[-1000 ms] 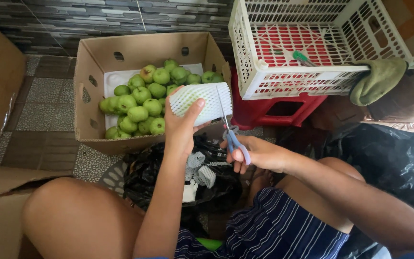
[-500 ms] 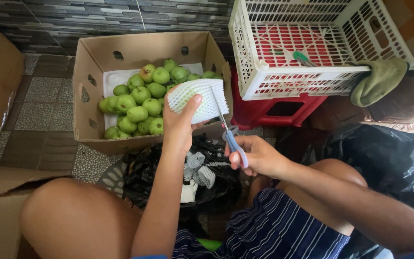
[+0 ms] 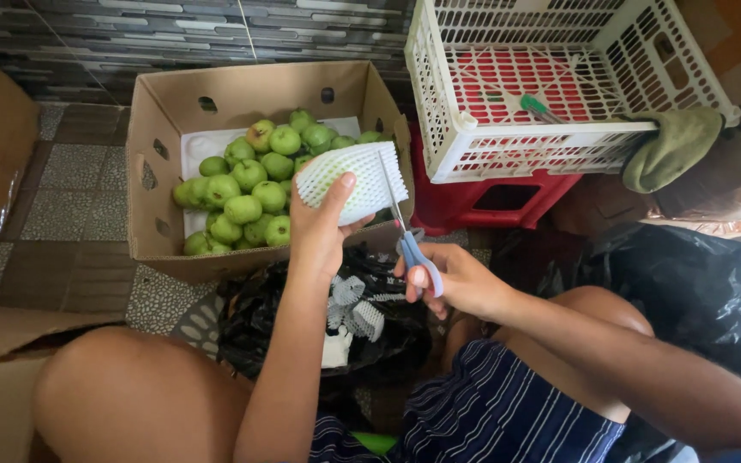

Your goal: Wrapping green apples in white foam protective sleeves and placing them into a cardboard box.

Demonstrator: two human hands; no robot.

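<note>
The left hand [image 3: 323, 225] grips a white foam net sleeve [image 3: 352, 182] over the cardboard box of green apples [image 3: 246, 184]. The right hand [image 3: 456, 281] grips blue-handled scissors [image 3: 409, 244]; the blade could nick the left thumb.

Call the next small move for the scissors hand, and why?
Probably close the blades and run the cut on along the net. The left hand holds the fruit in its white foam net; the right hand has the blue-handled scissors with blades at the net's right edge, net still on.
</note>
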